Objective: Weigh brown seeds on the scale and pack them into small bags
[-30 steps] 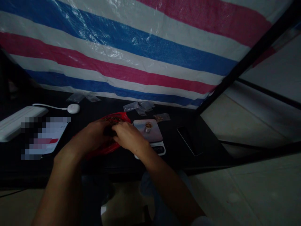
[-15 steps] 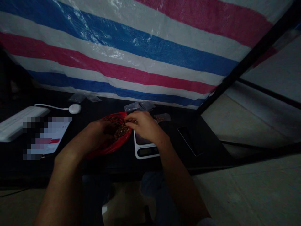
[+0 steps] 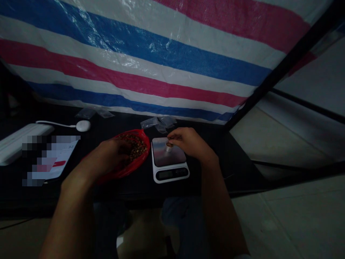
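Observation:
A red plastic bag (image 3: pixel 134 163) full of small brown bits lies open on the dark table. My left hand (image 3: pixel 109 156) rests on its near side with the fingers curled over the contents. Right of the bag stands a small white kitchen scale (image 3: pixel 169 162) with a little cup (image 3: pixel 169 146) on its platform. My right hand (image 3: pixel 190 142) hovers at the cup, its fingertips pinched together just above the rim; what they hold is too small to make out.
Several small clear bags (image 3: pixel 159 123) lie behind the scale, two more (image 3: pixel 94 113) farther left. A white mouse (image 3: pixel 83 125), a white keyboard (image 3: pixel 16 142) and papers (image 3: pixel 52 162) sit at the left. A striped tarp (image 3: pixel 161 57) hangs behind. The table edge (image 3: pixel 242 189) drops to tiled floor at right.
My right hand left the red bag, moved right and now pinches over the cup on the scale. My left hand stayed on the bag.

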Demonstrator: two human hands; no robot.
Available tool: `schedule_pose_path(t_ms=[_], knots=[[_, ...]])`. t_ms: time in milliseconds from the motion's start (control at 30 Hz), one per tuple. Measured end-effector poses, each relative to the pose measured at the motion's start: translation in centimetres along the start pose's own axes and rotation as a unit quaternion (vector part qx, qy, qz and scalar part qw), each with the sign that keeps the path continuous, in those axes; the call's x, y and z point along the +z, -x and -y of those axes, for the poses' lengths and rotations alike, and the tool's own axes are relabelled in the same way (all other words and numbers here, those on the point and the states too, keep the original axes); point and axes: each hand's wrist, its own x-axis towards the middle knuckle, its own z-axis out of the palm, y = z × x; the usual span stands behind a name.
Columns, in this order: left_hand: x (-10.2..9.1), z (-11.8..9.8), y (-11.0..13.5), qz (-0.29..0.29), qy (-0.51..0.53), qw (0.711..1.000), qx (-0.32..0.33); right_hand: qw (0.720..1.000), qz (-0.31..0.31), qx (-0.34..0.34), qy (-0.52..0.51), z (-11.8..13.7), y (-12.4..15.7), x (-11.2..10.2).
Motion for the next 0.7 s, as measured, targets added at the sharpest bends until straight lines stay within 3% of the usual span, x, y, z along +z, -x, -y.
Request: schedule_pose_path(t_ms=[500,700], knots=[[0.4,0.7,-0.2,-0.014,0.004,1.000,0.023,0.995,0.030,-0.030,0.087,-0.1,0.1,-0.1],[-0.4,-0.7,0.5,0.003,0.002,1.000,0.026,0.998,0.003,-0.014,0.055,-0.3,0.3,0.1]])
